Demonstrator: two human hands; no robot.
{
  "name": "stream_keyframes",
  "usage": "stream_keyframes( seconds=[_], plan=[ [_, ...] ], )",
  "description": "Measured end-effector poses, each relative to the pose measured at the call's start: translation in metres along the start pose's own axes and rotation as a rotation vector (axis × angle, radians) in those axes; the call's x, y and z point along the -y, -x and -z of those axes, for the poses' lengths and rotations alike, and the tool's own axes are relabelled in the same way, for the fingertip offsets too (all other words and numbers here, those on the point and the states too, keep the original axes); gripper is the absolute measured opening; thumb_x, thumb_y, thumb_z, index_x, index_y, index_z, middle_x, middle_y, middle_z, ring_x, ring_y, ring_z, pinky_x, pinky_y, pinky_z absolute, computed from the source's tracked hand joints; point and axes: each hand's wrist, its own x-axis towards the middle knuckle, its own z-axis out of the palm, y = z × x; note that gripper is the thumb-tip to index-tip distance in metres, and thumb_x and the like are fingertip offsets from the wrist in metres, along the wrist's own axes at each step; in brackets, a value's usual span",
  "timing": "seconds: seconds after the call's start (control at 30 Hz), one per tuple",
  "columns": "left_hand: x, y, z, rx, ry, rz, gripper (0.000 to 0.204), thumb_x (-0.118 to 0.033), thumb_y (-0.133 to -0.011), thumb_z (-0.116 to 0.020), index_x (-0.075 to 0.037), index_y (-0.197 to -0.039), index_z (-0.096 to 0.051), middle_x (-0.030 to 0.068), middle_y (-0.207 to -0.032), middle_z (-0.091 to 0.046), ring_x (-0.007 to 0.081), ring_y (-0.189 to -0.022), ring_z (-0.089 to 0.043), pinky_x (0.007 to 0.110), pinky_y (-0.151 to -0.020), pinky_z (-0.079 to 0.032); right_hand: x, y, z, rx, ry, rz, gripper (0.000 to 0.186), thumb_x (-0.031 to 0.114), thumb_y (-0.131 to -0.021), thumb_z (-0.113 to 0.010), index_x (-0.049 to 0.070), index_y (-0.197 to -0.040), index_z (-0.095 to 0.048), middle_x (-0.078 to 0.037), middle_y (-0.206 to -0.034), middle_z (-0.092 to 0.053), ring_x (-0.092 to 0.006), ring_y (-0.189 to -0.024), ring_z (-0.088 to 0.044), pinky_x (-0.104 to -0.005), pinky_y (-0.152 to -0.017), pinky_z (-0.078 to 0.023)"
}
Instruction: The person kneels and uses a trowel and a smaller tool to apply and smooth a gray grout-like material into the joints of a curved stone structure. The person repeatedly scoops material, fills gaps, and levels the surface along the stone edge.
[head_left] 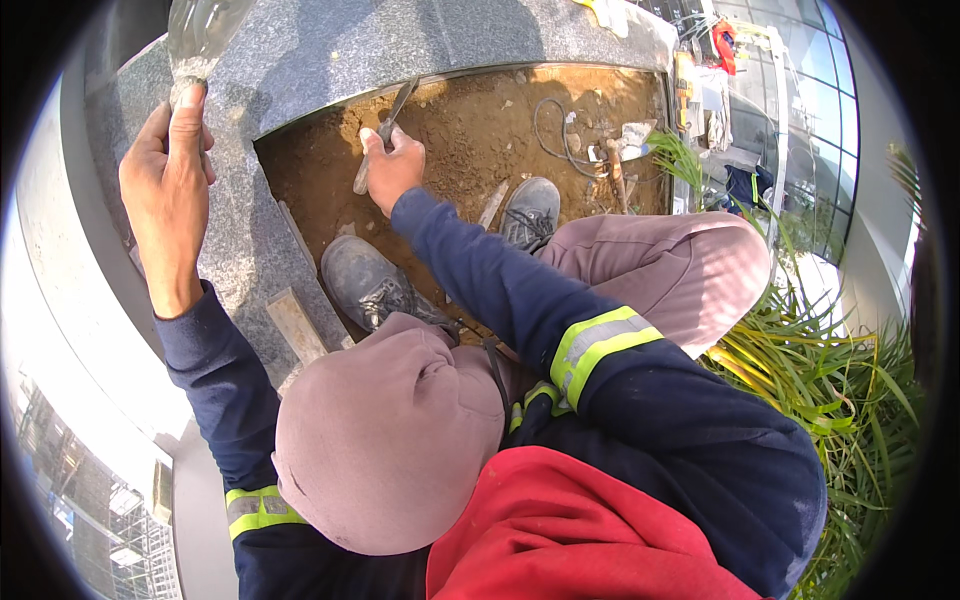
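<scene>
My left hand is raised at the far left, its fingers closed around the narrow neck of a clear plastic bottle. The bottle's wider body points away from me and runs out of the picture. My right hand is closed on a slim metal trowel, thumb laid along it. The trowel's narrow blade points to the far edge of a soil bed, close to the grey speckled stone border. The handle end shows below my fist.
My dusty shoes stand in the soil. A wood offcut lies on the stone at left. To the right are a hammer-like tool, a thin looped cable and leafy plants. Glass panels stand beyond.
</scene>
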Motion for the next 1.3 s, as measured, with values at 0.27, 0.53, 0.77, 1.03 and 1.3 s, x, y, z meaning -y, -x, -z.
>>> stream_keyframes(
  seconds=[0.27, 0.53, 0.77, 1.03, 1.3],
  plan=[
    [-0.014, 0.005, -0.006, 0.028, 0.017, 0.037, 0.049, -0.047, -0.102, -0.061, -0.003, -0.08, -0.066, 0.0004, -0.064, -0.055, 0.0062, -0.056, -0.051, 0.023, -0.052, -0.04, 0.024, 0.046, 0.056, 0.34, 0.039, 0.165, 0.039, 0.031, -0.096, -0.067, -0.004, -0.114, -0.065, -0.023, -0.104, -0.066, -0.0415, -0.093, -0.065, -0.0475, -0.082, -0.051],
    [0.003, 0.025, -0.025, 0.03, 0.072, 0.089, 0.04, -0.04, -0.108, -0.054, -0.003, -0.097, -0.067, -0.0015, -0.071, -0.054, 0.0048, -0.057, -0.047, 0.023, -0.052, -0.037, 0.07, -0.105, 0.156, 0.988, 0.317, 1.27, 0.044, 0.037, -0.097, -0.066, 0.005, -0.125, -0.058, -0.012, -0.099, -0.062, -0.0334, -0.084, -0.067, -0.0427, -0.066, -0.056],
    [-0.039, 0.016, -0.042, -0.061, 0.152, 0.024, 0.047, -0.039, -0.109, -0.051, 0.004, -0.12, -0.066, -0.0015, -0.069, -0.053, 0.0031, -0.054, -0.045, 0.019, -0.048, -0.032, 0.236, -0.289, 0.25, 0.148, 0.783, 1.651, 0.028, 0.026, -0.096, -0.063, -0.001, -0.102, -0.067, -0.017, -0.069, -0.061, -0.0298, -0.067, -0.065, -0.039, -0.062, -0.052],
    [-0.149, -0.011, -0.099, 0.155, 0.085, -0.119, 0.057, -0.045, -0.109, -0.046, 0.007, -0.125, -0.061, -0.0006, -0.071, -0.053, 0.0034, -0.052, -0.046, 0.018, -0.046, -0.034, 0.162, -0.283, 0.325, 0.175, -0.385, 0.374, 0.021, 0.019, -0.098, -0.057, 0.005, -0.11, -0.068, -0.008, -0.08, -0.066, -0.0188, -0.066, -0.064, -0.0334, -0.057, -0.052],
    [-0.252, -0.01, -0.178, 0.441, 0.2, -0.03, 0.039, -0.037, -0.111, -0.041, 0.0, -0.116, -0.052, 0.0005, -0.064, -0.05, 0.0044, -0.042, -0.042, 0.019, -0.037, -0.032, 0.083, -0.244, 0.281, 0.424, -1.093, -0.094, 0.024, 0.022, -0.102, -0.055, 0.0, -0.105, -0.063, -0.007, -0.077, -0.063, -0.0122, -0.064, -0.063, -0.026, -0.052, -0.051]
  ],
)
